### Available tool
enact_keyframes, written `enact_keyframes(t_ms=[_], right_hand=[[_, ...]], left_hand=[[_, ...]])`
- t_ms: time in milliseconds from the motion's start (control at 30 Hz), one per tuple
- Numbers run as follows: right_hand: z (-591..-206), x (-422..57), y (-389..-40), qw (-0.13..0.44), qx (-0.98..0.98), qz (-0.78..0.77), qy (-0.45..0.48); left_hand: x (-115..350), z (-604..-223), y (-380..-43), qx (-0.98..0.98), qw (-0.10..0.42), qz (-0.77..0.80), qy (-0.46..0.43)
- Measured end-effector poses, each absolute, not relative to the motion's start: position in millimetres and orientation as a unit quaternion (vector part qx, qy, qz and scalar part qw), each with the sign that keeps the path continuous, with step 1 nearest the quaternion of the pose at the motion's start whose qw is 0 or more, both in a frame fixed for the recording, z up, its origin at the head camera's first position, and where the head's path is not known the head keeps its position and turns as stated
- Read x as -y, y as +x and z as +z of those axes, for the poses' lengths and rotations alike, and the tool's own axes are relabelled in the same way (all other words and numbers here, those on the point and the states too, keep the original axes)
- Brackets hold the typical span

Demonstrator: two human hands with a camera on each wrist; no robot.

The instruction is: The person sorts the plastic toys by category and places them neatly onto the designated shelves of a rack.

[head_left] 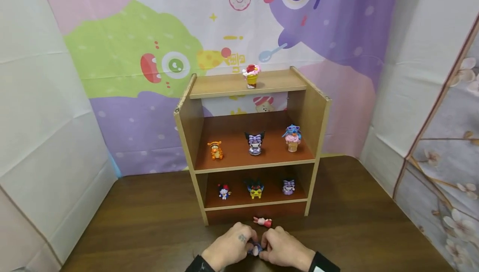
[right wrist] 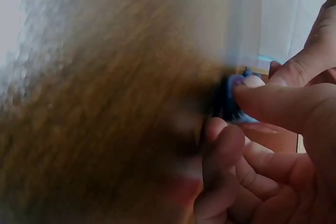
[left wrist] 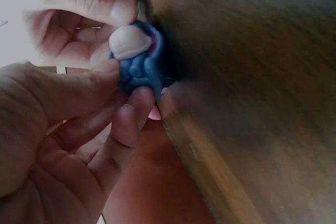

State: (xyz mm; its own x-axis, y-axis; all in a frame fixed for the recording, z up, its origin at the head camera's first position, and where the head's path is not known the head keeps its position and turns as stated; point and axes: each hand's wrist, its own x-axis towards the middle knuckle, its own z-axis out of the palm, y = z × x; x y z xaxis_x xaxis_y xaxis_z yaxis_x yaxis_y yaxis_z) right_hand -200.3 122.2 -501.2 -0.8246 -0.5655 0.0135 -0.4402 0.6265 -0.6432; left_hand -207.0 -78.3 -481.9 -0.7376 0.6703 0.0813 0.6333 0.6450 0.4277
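Observation:
Low in the head view, a small blue figurine (head_left: 256, 250) with a pale muzzle is held between both hands just above or on the brown table. My left hand (head_left: 233, 245) pinches it from the left, and my right hand (head_left: 286, 249) grips the other side. Up close in the left wrist view, the blue figurine (left wrist: 139, 72) shows its rounded pale snout, with fingertips on both sides. Fingers hide much of its body in the right wrist view. Just beyond the hands, a pink-and-red rabbit-like figurine (head_left: 263, 222) lies on its side.
A wooden shelf unit (head_left: 254, 164) stands behind the hands. Its middle level holds a tiger figurine (head_left: 215, 150), a black-eared one (head_left: 255, 144) and a blue one (head_left: 292, 138). Three smaller figurines line the lower level. An ice-cream-like figurine (head_left: 252, 76) tops the unit.

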Motion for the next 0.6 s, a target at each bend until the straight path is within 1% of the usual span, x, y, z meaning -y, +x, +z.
enact_keyframes(t_ms=[67,267,467,600], right_hand=[[-504,-120,-200,0.076,-0.896,-0.332,-0.285],[-506,-114,-202,0.077,-0.873,-0.393,-0.278],[-508,-110,-205,0.070,-0.860,-0.418,-0.283],[-511,-110,-206,0.072,-0.853,-0.426,-0.294]], left_hand=[[82,-483,-205,-0.909,0.033,0.243,0.336],[92,-488,-205,-0.905,0.018,0.305,0.295],[94,-491,-202,-0.923,-0.008,0.270,0.274],[94,-496,-199,-0.925,0.006,0.264,0.273]])
